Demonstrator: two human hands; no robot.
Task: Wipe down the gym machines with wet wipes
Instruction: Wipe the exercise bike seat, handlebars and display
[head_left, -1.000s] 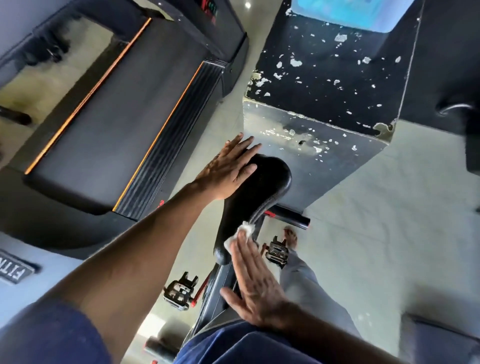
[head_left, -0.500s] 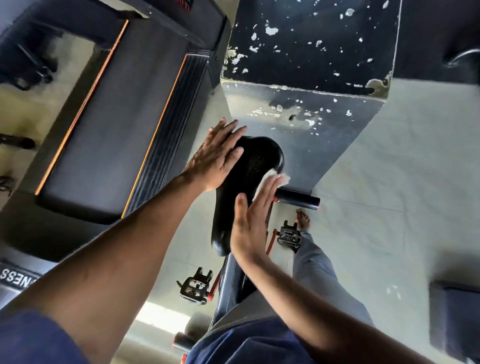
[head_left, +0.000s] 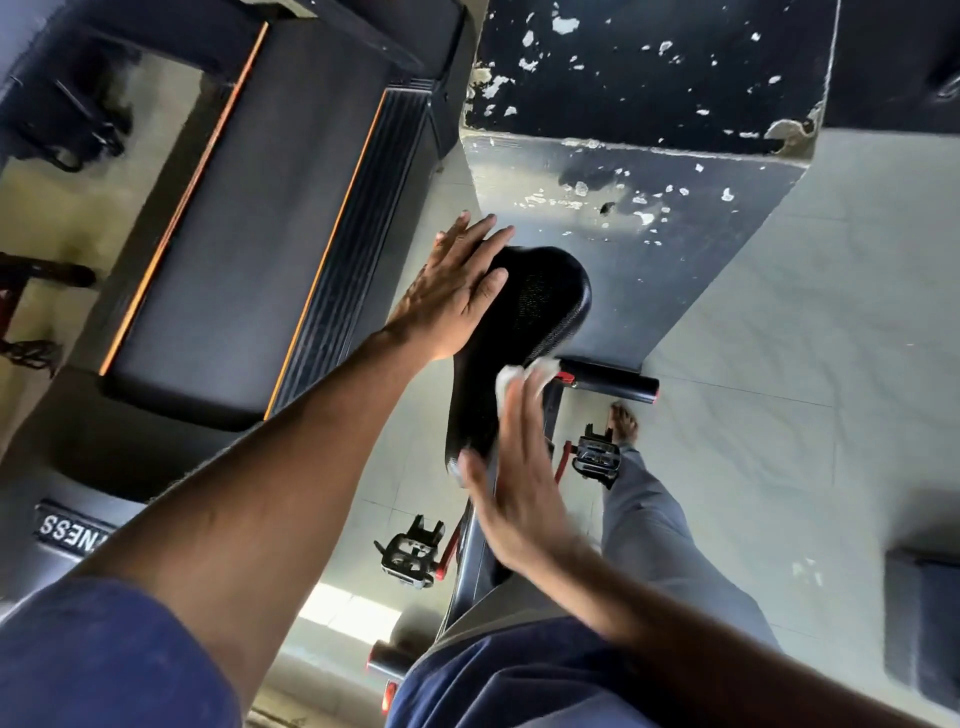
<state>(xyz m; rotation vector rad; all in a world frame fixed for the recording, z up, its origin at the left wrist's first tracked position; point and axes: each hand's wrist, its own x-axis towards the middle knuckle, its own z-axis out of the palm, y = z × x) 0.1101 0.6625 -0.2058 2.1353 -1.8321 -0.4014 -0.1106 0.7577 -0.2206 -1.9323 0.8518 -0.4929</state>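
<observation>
Both hands flat, fingers straight: left hand (head_left: 457, 291) steadying saddle (head_left: 524, 332), right hand (head_left: 519, 483) pressing wet wipe (head_left: 511, 375) against it.

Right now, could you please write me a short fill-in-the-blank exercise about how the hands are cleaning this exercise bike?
1. The left hand rests flat on the black ____ of the bike.
2. The right hand presses a white ____ against the seat's side.
3. The treadmill belt is edged with ____ stripes.

Missing words: seat; wipe; orange.
</observation>
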